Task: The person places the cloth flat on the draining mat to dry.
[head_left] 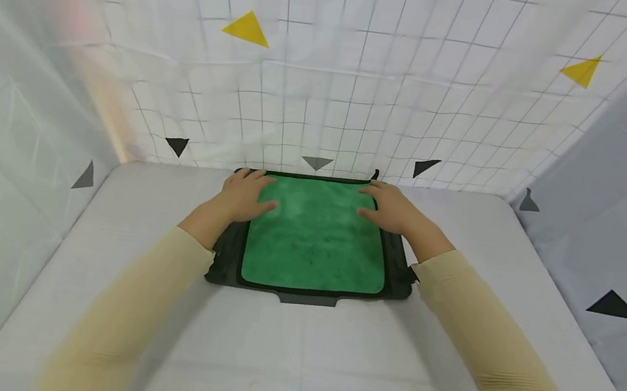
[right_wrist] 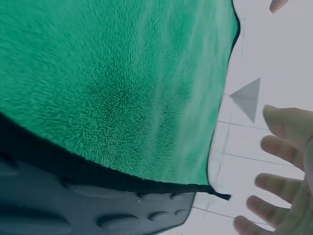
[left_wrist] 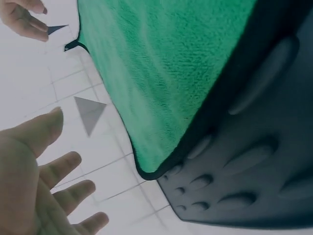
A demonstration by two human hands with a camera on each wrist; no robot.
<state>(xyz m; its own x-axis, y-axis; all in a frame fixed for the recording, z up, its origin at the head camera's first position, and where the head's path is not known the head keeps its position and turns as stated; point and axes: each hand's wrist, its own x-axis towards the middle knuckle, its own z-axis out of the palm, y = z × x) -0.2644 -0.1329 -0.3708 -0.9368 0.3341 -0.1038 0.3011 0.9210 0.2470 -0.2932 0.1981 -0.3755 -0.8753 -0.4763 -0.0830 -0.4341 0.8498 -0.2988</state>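
A green plush cloth (head_left: 317, 235) with black edging lies spread over a black board (head_left: 231, 254) that has raised oval bumps. My left hand (head_left: 244, 196) hovers over the far left corner of the cloth, fingers spread. Above the far right corner is my right hand (head_left: 389, 209), its fingers apart as well. Both wrist views show air between the hands and the cloth: the left fingers (left_wrist: 73, 159) and the right fingers (right_wrist: 279, 186) hold nothing. A small black loop (right_wrist: 222, 196) sticks out from the cloth's far right corner.
The board rests on a white-covered table (head_left: 297, 365), near its back edge. Behind it hangs a white gridded sheet (head_left: 314, 103) with yellow, grey and black triangles. White sheets (head_left: 614, 215) also stand at both sides.
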